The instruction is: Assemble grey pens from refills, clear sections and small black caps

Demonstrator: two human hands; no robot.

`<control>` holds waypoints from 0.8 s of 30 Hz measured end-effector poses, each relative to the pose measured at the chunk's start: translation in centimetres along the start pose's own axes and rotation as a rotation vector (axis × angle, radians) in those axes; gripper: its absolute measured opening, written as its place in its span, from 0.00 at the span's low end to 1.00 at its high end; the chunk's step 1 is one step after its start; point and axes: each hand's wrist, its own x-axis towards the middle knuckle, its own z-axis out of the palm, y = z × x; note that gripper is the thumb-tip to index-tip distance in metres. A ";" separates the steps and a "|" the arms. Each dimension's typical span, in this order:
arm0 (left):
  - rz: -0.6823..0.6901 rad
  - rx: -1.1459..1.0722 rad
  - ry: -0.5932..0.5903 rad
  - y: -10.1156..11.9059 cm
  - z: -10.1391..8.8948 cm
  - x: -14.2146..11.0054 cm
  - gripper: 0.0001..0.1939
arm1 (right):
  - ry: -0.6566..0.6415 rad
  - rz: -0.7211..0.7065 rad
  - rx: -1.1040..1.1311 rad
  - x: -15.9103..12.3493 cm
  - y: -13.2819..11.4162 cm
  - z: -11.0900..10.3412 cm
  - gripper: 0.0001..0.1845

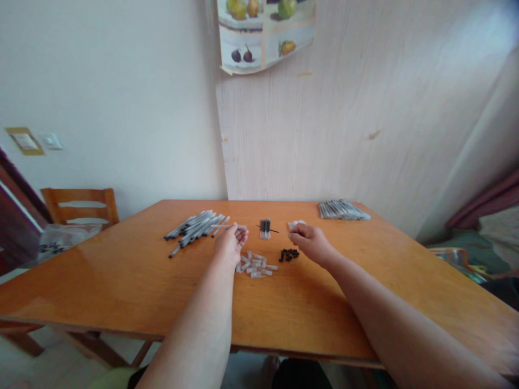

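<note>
My left hand [232, 244] is closed on a clear pen barrel [227, 226] that lies level and points left, just right of a pile of grey pen barrels [194, 227]. My right hand [310, 241] is curled into a loose fist above the table, next to a small white heap [296, 223]; what its fingers pinch is too small to make out. Between the hands lies a little bundle of black refills [265, 228]. Nearer me sit several clear caps [254, 265] and a cluster of small black plugs [288, 254].
The orange wooden table [121, 281] stands in a corner against the walls. A stack of grey pens [343, 210] lies at its far right. A wooden chair [81, 208] and a clear bag [60, 237] are at the left.
</note>
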 end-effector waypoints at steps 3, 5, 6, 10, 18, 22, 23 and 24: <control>0.037 0.070 0.033 -0.3 -0.1 0.3 0.06 | 0.050 0.034 -0.054 0.2 0.5 0.1 0.11; 0.086 0.135 0.038 -0.7 -0.1 0.4 0.06 | 0.085 0.057 -0.116 0.3 0.8 0.1 0.12; 0.115 0.172 0.035 -0.9 -0.1 0.5 0.06 | 0.100 0.068 -0.152 0.3 1.0 0.2 0.12; 0.192 0.303 0.032 -1.5 0.0 0.7 0.08 | 0.136 0.115 -0.320 0.2 0.7 0.2 0.13; 0.129 0.302 -0.003 -1.6 -0.4 1.2 0.08 | 0.060 0.119 -0.656 0.1 -2.5 0.9 0.16; 0.093 0.260 0.010 -1.5 -0.5 1.5 0.09 | 0.011 0.092 -0.763 0.9 -3.5 1.8 0.17; 0.089 0.259 0.012 -1.5 -0.5 1.5 0.08 | 0.001 0.089 -0.782 1.2 -3.6 2.0 0.18; 0.085 0.261 0.013 -1.5 -0.4 1.5 0.08 | -0.009 0.087 -0.799 1.5 -3.7 2.2 0.18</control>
